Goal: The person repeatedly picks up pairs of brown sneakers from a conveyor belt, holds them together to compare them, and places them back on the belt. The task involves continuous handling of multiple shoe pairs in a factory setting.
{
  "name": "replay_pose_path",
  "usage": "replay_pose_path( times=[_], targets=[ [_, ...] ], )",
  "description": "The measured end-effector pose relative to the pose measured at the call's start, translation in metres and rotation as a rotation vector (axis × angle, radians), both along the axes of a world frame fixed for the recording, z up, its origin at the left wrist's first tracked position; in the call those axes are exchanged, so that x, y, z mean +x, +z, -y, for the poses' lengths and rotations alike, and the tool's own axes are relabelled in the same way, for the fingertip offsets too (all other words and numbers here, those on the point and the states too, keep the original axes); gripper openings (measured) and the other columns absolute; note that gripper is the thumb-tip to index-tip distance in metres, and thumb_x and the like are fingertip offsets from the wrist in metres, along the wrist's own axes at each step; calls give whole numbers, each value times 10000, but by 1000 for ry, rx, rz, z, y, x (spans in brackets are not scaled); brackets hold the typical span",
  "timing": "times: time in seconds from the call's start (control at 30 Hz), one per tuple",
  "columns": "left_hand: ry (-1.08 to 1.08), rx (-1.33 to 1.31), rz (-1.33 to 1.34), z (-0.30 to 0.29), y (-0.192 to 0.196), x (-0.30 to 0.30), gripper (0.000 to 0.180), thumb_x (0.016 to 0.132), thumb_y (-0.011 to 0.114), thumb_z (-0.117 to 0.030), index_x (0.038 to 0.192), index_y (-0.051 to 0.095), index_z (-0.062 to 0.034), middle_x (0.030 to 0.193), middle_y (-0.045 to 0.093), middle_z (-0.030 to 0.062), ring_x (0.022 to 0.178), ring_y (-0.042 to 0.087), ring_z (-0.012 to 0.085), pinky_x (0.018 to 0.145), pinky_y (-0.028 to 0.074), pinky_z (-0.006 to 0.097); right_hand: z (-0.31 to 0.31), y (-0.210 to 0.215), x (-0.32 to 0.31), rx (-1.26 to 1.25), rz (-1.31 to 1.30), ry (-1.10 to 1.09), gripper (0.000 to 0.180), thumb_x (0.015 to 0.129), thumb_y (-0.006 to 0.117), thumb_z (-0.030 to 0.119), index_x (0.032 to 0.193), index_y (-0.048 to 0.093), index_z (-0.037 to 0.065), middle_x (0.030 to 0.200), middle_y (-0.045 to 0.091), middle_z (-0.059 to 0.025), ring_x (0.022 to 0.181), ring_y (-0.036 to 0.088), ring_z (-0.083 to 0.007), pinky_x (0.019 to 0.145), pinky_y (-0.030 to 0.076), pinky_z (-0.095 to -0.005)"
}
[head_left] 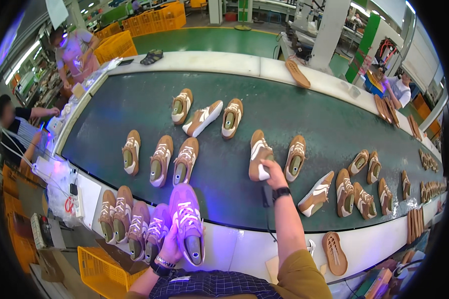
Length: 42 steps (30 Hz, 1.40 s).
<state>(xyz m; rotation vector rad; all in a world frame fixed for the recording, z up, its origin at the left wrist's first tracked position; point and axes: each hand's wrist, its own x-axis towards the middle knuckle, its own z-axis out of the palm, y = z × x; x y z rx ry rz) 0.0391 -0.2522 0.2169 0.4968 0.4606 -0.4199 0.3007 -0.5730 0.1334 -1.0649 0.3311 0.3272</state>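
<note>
The left hand (pixel 170 247) is clamped around the underside of a tan-and-white sneaker (pixel 187 226) bathed in violet light, held at the 6 o'clock edge of the frame above the white rim of the conveyor. Just beside it, at 7 o'clock, four more sneakers (pixel 127 220) stand side by side in a row on that rim. The right hand (pixel 274 172), a black watch on its wrist, reaches out near the centre with fingers closed on the heel of another sneaker (pixel 259 154) on the dark green conveyor belt (pixel 304 109), with its mate (pixel 295 157) just beside it toward 3 o'clock. Further pairs dot the belt toward 10 and 3 o'clock. A ribbed tan outsole (pixel 334 253) lies on the near rim at 5 o'clock. Yellow crates (pixel 154 20) sit at 11 o'clock.
</note>
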Motion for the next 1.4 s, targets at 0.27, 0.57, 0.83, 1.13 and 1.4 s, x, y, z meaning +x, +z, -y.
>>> replay_pose_path(
  times=[0.27,0.57,0.83,1.13,1.4],
  targets=[
    [-188,-507,87,6,10,8,898,840,337,-696,1363,297,33,1258,442,319,1073,534,406,903,460,490,-38,151,-193,533,118,134,1095,570,778,477,1412,234,37,1391,357,-226,1138,508,-391,947,434,-548],
    [-353,-656,148,-4,11,-18,904,824,358,-707,1345,320,31,1227,466,306,1062,543,386,894,463,476,-51,105,-277,563,-113,327,1005,462,628,123,1395,277,-3,1291,475,-148,1166,485,-288,1007,375,-349],
    [-405,-606,150,-21,10,-51,909,809,377,-718,1328,341,28,1199,487,295,1053,551,368,886,466,465,-69,113,-284,580,-188,497,1042,450,636,119,1409,250,-9,1307,460,-149,1168,486,-273,1018,361,-333],
    [-426,-511,153,-49,13,-61,915,793,398,-729,1310,364,26,1168,511,282,1043,560,348,877,469,451,-74,121,-277,494,-183,585,1034,474,642,101,1418,231,6,1345,421,-135,1203,458,-250,1022,352,-309],
    [-103,2,257,-65,51,-46,765,784,645,-509,1275,417,31,1146,573,148,1048,578,233,920,457,369,-109,202,-259,-319,389,460,1141,482,799,158,1416,167,-19,1322,400,-158,1244,401,-246,1044,307,-345]
  ],
)
